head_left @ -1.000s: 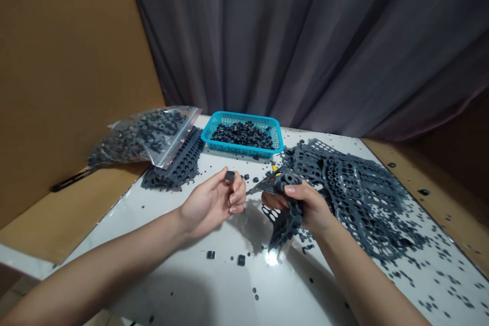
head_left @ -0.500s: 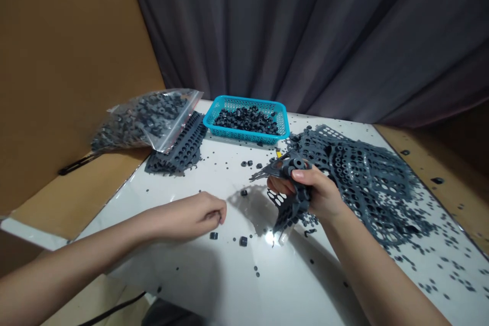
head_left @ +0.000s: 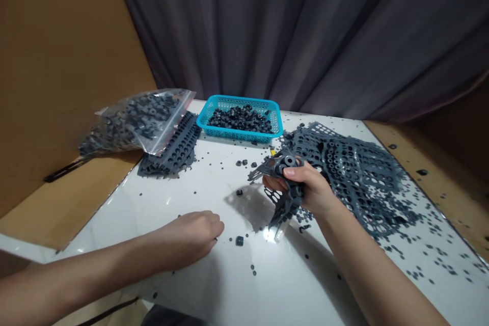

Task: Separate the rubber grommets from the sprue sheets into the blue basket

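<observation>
My right hand (head_left: pixel 313 186) grips a bent dark grey perforated rubber sheet (head_left: pixel 286 206), its thumb pressed beside thick round rings on the sheet. My left hand (head_left: pixel 196 238) is low over the white table, its fingers closed at the tabletop. A dark edge of a small black rubber piece (head_left: pixel 216 238) shows at its fingertips; the rest of it is hidden. Just to the right lies another short black rubber cylinder (head_left: pixel 239 241). Farther back on the table is one more black piece (head_left: pixel 239 192).
A blue basket (head_left: pixel 240 137) holds many small black pieces. To its left, a clear zip bag (head_left: pixel 133 119) of similar parts rests by stacked perforated sheets (head_left: pixel 178 147). More perforated sheets (head_left: pixel 344 163) are heaped at right, with small discs (head_left: pixel 431 239) scattered around.
My left hand has come down over a small black piece that lay below it, and its fingers have closed there. My right hand still holds the sheet; the view has shifted slightly.
</observation>
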The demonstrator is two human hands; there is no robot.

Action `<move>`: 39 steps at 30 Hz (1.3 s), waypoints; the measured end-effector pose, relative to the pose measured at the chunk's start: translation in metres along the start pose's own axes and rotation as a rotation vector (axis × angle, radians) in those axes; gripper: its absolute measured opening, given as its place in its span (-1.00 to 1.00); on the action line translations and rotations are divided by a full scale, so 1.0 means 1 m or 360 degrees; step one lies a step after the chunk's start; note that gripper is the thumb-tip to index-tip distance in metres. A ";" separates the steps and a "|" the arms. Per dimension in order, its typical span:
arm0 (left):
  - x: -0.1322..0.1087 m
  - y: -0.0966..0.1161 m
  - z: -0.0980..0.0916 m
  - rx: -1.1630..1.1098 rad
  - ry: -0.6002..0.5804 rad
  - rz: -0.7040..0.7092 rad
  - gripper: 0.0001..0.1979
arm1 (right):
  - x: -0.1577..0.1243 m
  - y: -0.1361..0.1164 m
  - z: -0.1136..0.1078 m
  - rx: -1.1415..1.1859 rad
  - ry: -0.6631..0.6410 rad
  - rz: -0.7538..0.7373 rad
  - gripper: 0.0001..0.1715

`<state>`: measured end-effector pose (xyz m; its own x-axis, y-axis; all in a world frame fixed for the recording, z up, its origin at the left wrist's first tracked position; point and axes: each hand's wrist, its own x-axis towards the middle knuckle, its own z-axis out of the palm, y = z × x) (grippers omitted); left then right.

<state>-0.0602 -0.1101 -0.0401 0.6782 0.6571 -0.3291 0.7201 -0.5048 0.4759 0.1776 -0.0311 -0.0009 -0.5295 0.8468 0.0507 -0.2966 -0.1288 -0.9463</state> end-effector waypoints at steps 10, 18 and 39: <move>0.122 -0.037 -0.146 -0.0091 0.1025 0.0044 -0.89 | -0.004 -0.012 0.000 -0.0012 -0.0023 -0.0110 -0.65; 0.192 -0.079 -0.163 -0.0178 0.1063 -0.0107 -0.88 | -0.010 -0.030 -0.007 -0.0118 0.0026 0.0130 -0.66; 0.095 0.043 -0.120 0.0536 0.0538 0.0568 -0.76 | -0.003 -0.027 -0.020 -0.0955 -0.0109 0.0060 -0.84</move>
<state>0.0173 -0.0024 0.0466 0.8425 0.5278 0.1080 0.5004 -0.8409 0.2061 0.2034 -0.0201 0.0178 -0.5865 0.8098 0.0154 0.2128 0.1724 -0.9618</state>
